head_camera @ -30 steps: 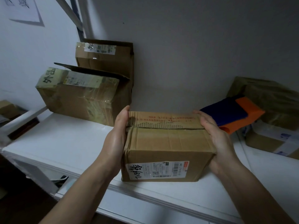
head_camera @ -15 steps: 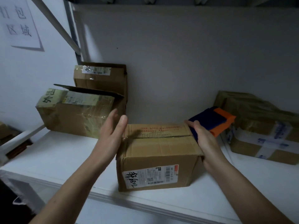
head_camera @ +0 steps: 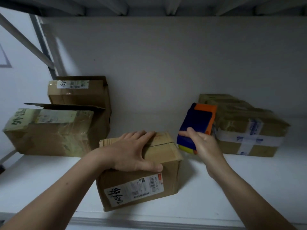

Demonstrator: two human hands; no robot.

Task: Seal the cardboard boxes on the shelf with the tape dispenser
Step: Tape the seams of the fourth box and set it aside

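Observation:
A small cardboard box [head_camera: 159, 178] with a white label on its front sits near the front edge of the white shelf [head_camera: 232, 188]. My left hand [head_camera: 131, 151] lies flat on its top, fingers spread over the flap seam, thumb at the front edge. Just right of the box, my right hand [head_camera: 204, 143] grips the blue and orange tape dispenser [head_camera: 197, 123], which stands tilted off the shelf. A yellow part shows at the dispenser's lower end.
Two larger boxes [head_camera: 49, 131] stand at the back left, the front one with a raised flap. A taped box [head_camera: 245, 130] sits at the back right, close behind the dispenser. The upper shelf's underside [head_camera: 149, 7] hangs overhead. A slanted brace [head_camera: 25, 40] crosses the left.
My left hand moved from the box's left side onto its top. My right hand left the box's right side and took hold of the tape dispenser. The view tilted up.

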